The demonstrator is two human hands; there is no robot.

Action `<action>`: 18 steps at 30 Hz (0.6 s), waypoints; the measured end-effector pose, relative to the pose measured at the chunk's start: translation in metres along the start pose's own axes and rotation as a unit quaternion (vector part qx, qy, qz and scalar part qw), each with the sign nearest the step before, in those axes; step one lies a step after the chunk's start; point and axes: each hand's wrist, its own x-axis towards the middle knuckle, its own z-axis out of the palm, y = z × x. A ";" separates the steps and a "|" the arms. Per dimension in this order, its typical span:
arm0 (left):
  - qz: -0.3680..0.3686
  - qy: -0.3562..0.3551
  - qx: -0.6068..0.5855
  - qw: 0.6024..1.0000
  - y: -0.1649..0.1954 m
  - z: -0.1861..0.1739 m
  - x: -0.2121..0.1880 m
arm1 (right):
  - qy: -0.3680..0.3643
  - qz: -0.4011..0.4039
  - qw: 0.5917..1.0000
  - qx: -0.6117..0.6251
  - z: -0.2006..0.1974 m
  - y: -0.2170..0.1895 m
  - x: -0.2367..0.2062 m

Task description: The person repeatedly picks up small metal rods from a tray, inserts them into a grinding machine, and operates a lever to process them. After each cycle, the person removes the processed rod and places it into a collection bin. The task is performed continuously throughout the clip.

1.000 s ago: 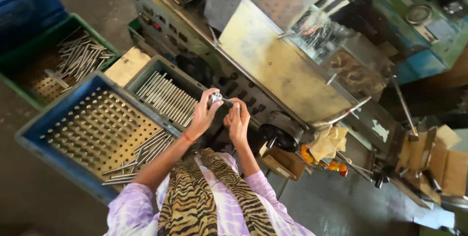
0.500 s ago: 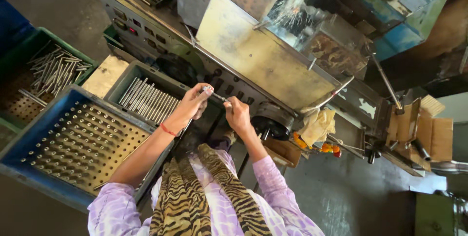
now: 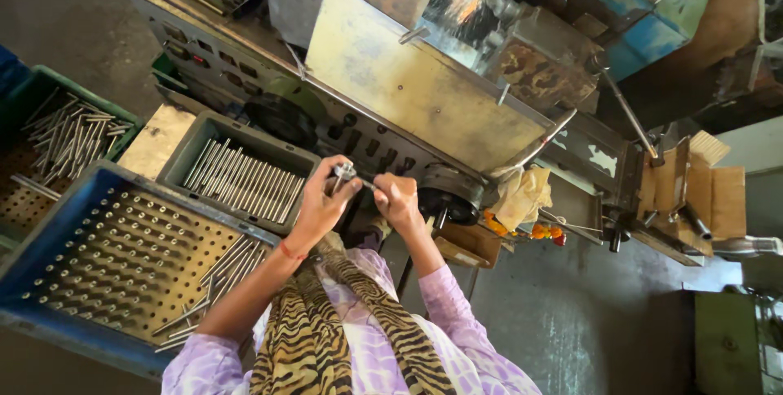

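My left hand, with a red thread around the wrist, grips a small round metal fitting in its fingertips. My right hand is closed on a thin metal rod whose tip points into the fitting. Both hands meet just in front of a large metal machine with a dull yellow cover plate. A grey tray of neatly laid metal rods sits just left of my left hand.
A blue perforated crate with a few loose rods lies at lower left. A green crate of scattered rods is at far left. Yellow cloth, cardboard boxes and machine levers stand at right.
The view has shifted and closed in on the hands. Both hands stay together on the fitting and rod, with only small finger movements.
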 end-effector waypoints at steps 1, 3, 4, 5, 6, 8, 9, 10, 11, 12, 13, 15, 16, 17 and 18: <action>0.007 -0.005 0.008 1.000 0.000 0.002 -0.003 | -0.003 -0.009 1.000 0.006 -0.005 0.001 -0.005; 0.021 -0.011 0.029 0.999 0.001 0.006 -0.007 | -0.011 0.012 1.000 -0.007 -0.008 0.004 -0.015; 0.024 -0.015 0.039 0.999 0.001 0.008 -0.008 | -0.015 0.024 0.999 -0.014 -0.008 0.005 -0.022; 0.030 -0.018 0.050 0.998 0.002 0.011 -0.008 | 0.002 0.017 1.000 -0.015 -0.006 0.007 -0.026; 0.036 -0.019 0.061 0.997 0.002 0.013 -0.008 | 0.018 0.009 1.000 -0.015 -0.004 0.009 -0.031; -0.001 -0.019 0.060 0.998 0.003 0.017 -0.008 | 0.044 0.050 0.998 -0.004 0.000 0.007 -0.043; -0.018 -0.018 0.059 0.998 0.003 0.018 -0.007 | 0.053 0.095 0.994 0.008 0.002 0.005 -0.048; -0.025 -0.031 0.040 0.998 0.002 0.019 -0.006 | 0.061 0.141 0.988 0.019 0.002 0.003 -0.053; -0.029 -0.046 0.021 0.998 0.002 0.019 -0.004 | 0.058 0.162 0.985 0.024 0.000 0.003 -0.054; -0.030 -0.059 0.005 0.998 0.002 0.019 -0.001 | 0.057 0.179 0.982 0.030 -0.001 0.003 -0.054; -0.033 -0.068 0.025 0.997 0.001 0.018 0.002 | 0.054 0.197 0.978 0.037 -0.003 0.003 -0.052; -0.050 -0.084 0.061 0.993 0.001 0.019 0.009 | 0.037 0.131 0.991 0.004 -0.009 0.005 -0.043; -0.049 -0.092 0.043 0.994 0.000 0.020 0.011 | 0.025 0.099 0.995 -0.012 -0.013 0.006 -0.038; -0.044 -0.100 0.026 0.994 0.000 0.022 0.016 | 0.031 0.096 0.995 -0.016 -0.013 0.005 -0.032; -0.038 -0.109 0.010 0.993 0.001 0.023 0.021 | 0.039 0.091 0.995 -0.019 -0.015 0.006 -0.026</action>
